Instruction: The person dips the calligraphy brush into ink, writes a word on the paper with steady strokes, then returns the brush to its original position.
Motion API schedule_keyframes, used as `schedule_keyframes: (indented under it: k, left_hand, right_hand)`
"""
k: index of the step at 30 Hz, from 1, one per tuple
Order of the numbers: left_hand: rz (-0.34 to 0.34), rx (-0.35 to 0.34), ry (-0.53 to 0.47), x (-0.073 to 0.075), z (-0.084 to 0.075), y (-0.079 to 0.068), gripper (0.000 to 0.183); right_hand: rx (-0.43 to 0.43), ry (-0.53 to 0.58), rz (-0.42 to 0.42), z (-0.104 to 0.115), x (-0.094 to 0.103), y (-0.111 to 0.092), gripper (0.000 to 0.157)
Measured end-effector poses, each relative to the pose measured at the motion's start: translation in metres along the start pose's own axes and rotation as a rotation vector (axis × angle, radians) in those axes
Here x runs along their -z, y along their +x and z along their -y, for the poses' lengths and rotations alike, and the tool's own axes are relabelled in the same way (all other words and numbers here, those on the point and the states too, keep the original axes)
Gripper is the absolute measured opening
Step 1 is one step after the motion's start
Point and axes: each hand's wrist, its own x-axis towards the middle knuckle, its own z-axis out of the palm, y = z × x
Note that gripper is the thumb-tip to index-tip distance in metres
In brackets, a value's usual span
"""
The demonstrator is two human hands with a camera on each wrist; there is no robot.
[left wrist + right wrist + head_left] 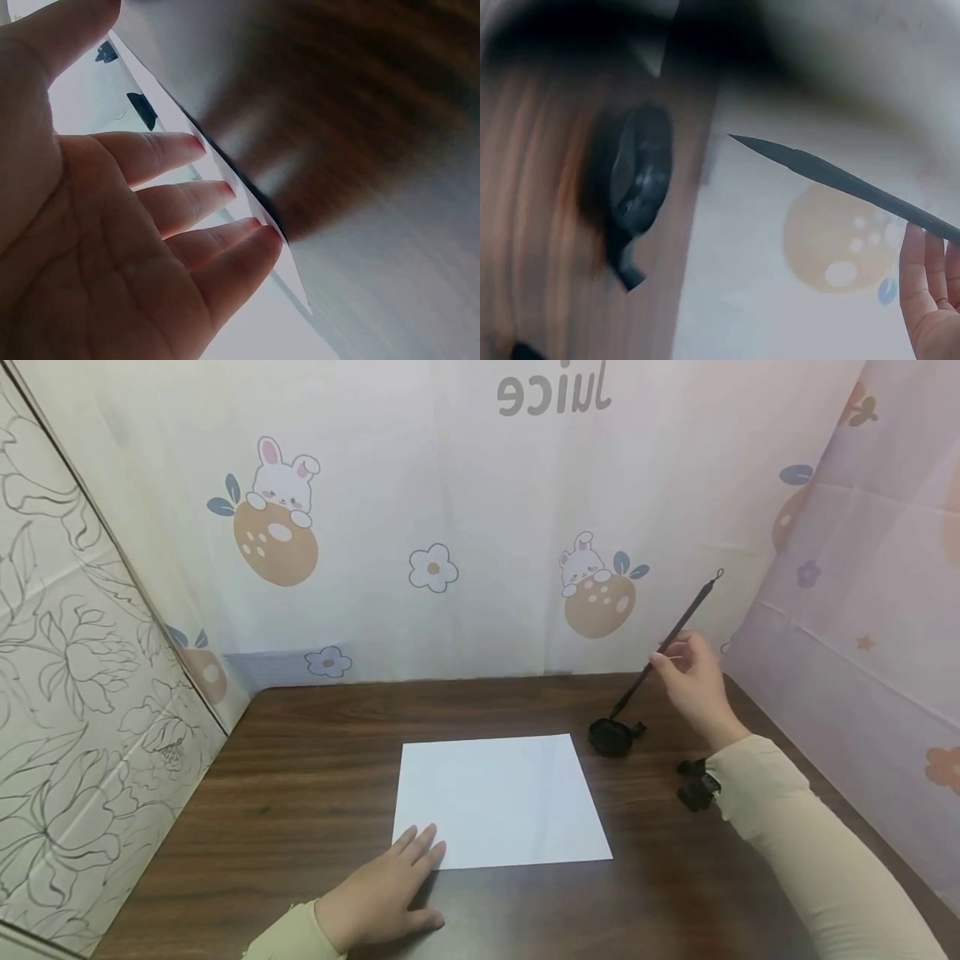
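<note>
A sheet of white paper (502,802) lies on the brown table (315,810). Across its near left corner rest the outstretched fingertips of my left hand (386,889); the left wrist view shows the palm and these fingers (172,154) touching the sheet's edge. My right hand (693,681) pinches a dark writing brush (678,625) by its handle, tip slanting downward. Below the tip is a small black ink dish (610,737) with a short handle, right of the paper. In the right wrist view the pointed bristles (769,152) stand apart from the dish (641,169).
A small black object (696,792), shape unclear, lies right of the dish, beside the right sleeve (810,835). Behind the table hangs a pale printed curtain (480,635), and another (862,693) closes off the right. A flower-patterned panel (82,693) stands left.
</note>
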Motion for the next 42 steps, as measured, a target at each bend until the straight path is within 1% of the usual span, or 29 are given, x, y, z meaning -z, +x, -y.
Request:
schedule_keyframes:
  k: [5,7,12,16,26,32,36,42]
  left_hand:
    - [0.007,0.007,0.001,0.0,0.0,0.0,0.081]
    - [0.005,0.005,0.002,0.0,0.0,0.0,0.081]
    - [-0.007,-0.007,0.014,0.0,0.0,-0.002,0.083]
    - [-0.011,-0.013,0.017,0.001,0.0,-0.003,0.082]
    - [-0.016,-0.018,0.019,0.0,0.0,-0.004,0.081]
    - [-0.008,-0.008,0.005,0.0,0.0,-0.004,0.082]
    - [-0.001,-0.013,0.02,-0.002,0.0,-0.003,0.082]
    - [-0.011,-0.019,0.042,-0.001,0.0,-0.003,0.081]
  right_hand:
    - [0.034,0.025,0.056,0.018,-0.012,0.001,0.032]
    - [0.056,0.042,0.07,0.026,-0.017,0.0,0.032]
    - [0.107,0.123,0.114,0.046,-0.031,-0.005,0.03]
    - [0.138,0.164,0.144,0.059,-0.044,-0.007,0.031]
    - [0.151,0.157,0.222,0.08,-0.081,-0.012,0.033]
    - [0.187,0.2,0.267,0.094,-0.1,-0.015,0.029]
    - [0.22,0.239,0.29,0.1,-0.114,-0.017,0.025]
    - [0.228,0.268,0.326,0.11,-0.132,-0.018,0.025]
